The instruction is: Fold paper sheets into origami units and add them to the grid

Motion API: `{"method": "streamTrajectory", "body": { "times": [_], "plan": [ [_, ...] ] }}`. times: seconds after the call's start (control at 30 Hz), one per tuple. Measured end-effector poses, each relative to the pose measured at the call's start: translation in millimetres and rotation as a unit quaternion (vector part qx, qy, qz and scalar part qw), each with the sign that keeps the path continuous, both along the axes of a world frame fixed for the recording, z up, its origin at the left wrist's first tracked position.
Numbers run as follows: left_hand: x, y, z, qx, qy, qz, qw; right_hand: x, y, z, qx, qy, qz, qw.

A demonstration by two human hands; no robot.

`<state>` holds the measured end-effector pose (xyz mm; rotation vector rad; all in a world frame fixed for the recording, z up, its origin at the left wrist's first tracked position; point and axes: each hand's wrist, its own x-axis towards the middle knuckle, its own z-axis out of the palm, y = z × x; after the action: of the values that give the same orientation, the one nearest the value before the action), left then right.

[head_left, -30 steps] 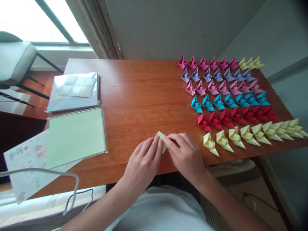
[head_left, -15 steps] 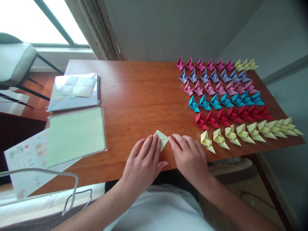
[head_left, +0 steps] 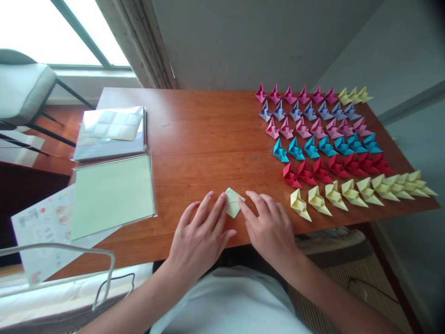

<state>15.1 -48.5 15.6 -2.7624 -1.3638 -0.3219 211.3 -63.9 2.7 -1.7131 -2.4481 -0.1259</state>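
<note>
Wooden table [head_left: 194, 134], origami rows [head_left: 327, 145] beside right hand [head_left: 271, 227], green packet [head_left: 114, 195] beyond left hand [head_left: 200, 234], both unclenched against paper [head_left: 233, 209].

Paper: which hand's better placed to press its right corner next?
Probably the right hand: it touches the paper near that corner, while the left hand is at the opposite side.
</note>
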Motion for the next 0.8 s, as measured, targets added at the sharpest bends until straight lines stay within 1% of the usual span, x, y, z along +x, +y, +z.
{"method": "streamTrajectory", "body": {
  "times": [0.17, 0.27, 0.37, 0.5, 0.57, 0.63, 0.67, 0.8],
  "plan": [
    [-15.3, -1.3, 2.2, -0.002, -0.006, 0.007, 1.000, -0.2, 0.2, -0.3, 0.002, 0.006, 0.001, 1.000],
    [-20.5, -3.4, 0.3, -0.012, -0.018, 0.016, 1.000, 1.5, 0.8, -0.7, 0.009, 0.007, -0.006, 1.000],
    [-24.1, -5.1, -2.4, -0.003, -0.024, 0.024, 0.999, 4.2, 1.5, -0.8, 0.020, 0.010, -0.016, 1.000],
    [-27.0, -1.3, -3.5, -0.020, -0.051, 0.004, 0.998, 6.7, 4.1, -2.2, 0.016, 0.031, -0.007, 0.999],
    [-24.5, 4.3, -2.9, -0.038, -0.084, 0.005, 0.996, 7.8, 7.8, -3.7, 0.014, 0.061, 0.002, 0.998],
    [-17.2, 12.8, -2.3, -0.060, -0.122, 0.029, 0.990, 9.1, 13.7, -4.7, 0.009, 0.106, 0.010, 0.994],
    [-11.8, 18.0, -2.3, -0.075, -0.132, 0.050, 0.987, 9.8, 17.4, -4.9, 0.005, 0.130, 0.012, 0.991],
    [13.2, 39.2, -4.6, -0.113, -0.157, 0.076, 0.978, 11.7, 31.3, -4.3, -0.017, 0.209, 0.010, 0.978]
  ]
}}
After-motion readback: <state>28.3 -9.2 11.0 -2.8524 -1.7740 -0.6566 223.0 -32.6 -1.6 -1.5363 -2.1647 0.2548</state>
